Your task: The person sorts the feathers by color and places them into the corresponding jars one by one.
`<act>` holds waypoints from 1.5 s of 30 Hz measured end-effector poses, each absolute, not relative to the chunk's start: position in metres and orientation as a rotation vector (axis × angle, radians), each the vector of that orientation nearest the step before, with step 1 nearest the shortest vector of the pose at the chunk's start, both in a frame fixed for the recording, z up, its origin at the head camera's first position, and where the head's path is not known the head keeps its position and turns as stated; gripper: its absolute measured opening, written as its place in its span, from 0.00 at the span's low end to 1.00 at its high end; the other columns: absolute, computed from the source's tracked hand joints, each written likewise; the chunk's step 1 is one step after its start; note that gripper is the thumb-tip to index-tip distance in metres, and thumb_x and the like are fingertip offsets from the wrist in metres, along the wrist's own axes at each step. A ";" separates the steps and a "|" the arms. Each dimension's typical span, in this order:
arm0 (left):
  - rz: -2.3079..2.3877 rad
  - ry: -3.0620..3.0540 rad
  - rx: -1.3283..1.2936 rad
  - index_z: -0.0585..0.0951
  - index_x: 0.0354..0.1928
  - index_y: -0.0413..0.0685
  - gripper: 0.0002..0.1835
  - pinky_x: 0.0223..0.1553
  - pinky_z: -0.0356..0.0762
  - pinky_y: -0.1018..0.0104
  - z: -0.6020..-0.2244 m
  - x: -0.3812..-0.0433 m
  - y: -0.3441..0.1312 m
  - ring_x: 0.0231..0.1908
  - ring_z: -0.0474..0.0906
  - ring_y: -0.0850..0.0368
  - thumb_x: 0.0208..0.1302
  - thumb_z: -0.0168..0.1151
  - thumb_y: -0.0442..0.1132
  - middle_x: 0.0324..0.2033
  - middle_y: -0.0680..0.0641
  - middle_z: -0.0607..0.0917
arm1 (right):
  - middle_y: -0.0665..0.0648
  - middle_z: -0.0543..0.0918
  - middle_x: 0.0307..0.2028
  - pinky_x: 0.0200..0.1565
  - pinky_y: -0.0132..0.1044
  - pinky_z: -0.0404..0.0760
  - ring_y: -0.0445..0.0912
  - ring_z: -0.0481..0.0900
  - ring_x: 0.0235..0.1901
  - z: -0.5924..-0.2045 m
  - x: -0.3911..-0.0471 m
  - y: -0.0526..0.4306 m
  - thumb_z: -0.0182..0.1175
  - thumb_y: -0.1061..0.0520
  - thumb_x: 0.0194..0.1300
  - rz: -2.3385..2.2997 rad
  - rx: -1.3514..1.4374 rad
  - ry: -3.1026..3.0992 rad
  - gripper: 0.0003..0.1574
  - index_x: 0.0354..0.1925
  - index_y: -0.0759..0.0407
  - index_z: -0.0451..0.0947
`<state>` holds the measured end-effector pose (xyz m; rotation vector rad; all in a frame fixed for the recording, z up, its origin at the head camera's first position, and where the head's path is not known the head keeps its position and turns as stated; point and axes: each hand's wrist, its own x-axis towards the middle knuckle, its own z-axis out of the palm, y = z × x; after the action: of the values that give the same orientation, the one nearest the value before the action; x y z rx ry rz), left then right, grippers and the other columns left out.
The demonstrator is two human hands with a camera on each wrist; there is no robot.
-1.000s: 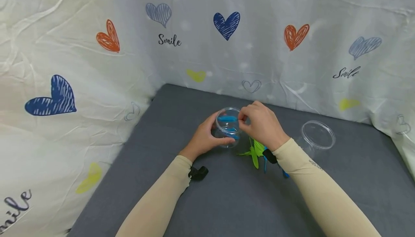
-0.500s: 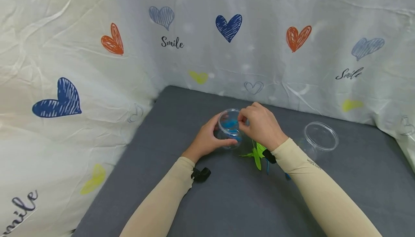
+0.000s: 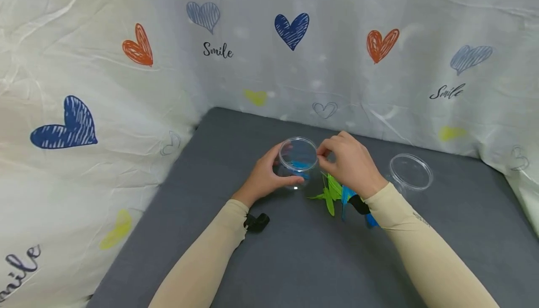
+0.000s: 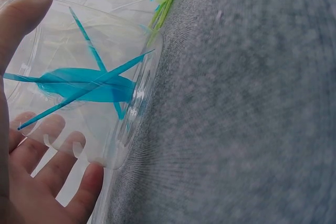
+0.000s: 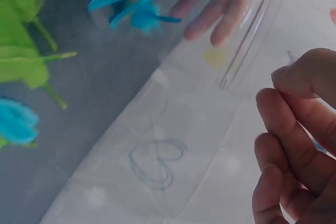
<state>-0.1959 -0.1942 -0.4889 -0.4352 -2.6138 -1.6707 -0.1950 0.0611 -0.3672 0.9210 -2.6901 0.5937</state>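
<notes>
Blue feathers (image 4: 86, 87) already inside clear jar (image 3: 297, 158) gripped by left hand (image 3: 265, 177); right hand (image 3: 351, 165) loosely curled, apparently empty, above remaining green feathers (image 3: 330, 191).

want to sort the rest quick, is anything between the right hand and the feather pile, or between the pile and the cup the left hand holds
Nothing visible. The right hand hovers just above the feather pile, beside the cup gripped by the left hand. The cup's mouth is open, with only blue feathers inside.
</notes>
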 end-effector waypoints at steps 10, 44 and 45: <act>-1.667 -2.619 -0.411 0.59 0.82 0.85 0.58 0.75 0.71 0.44 -0.485 -0.197 -0.197 0.77 0.69 0.58 0.53 0.84 0.65 0.77 0.64 0.72 | 0.46 0.89 0.35 0.40 0.42 0.82 0.47 0.78 0.41 -0.394 -0.172 0.101 0.70 0.60 0.71 0.618 0.842 -2.789 0.03 0.39 0.52 0.90; -1.659 -2.633 -0.409 0.58 0.82 0.85 0.59 0.75 0.72 0.44 -0.488 -0.196 -0.192 0.77 0.69 0.59 0.52 0.84 0.67 0.77 0.64 0.72 | 0.48 0.82 0.27 0.35 0.36 0.67 0.44 0.70 0.31 -0.464 -0.134 0.120 0.75 0.69 0.58 0.072 1.240 -2.521 0.16 0.29 0.47 0.87; -1.658 -2.632 -0.409 0.58 0.82 0.85 0.59 0.75 0.72 0.45 -0.488 -0.196 -0.192 0.77 0.69 0.59 0.52 0.84 0.67 0.77 0.64 0.72 | 0.47 0.82 0.27 0.35 0.36 0.67 0.44 0.70 0.31 -0.464 -0.135 0.119 0.76 0.69 0.58 0.063 1.239 -2.520 0.16 0.29 0.47 0.87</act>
<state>-0.1964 -0.1922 -0.4875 -0.4086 -2.6323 -1.6584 -0.1346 0.1190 -0.4640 1.2391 -2.5197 0.0633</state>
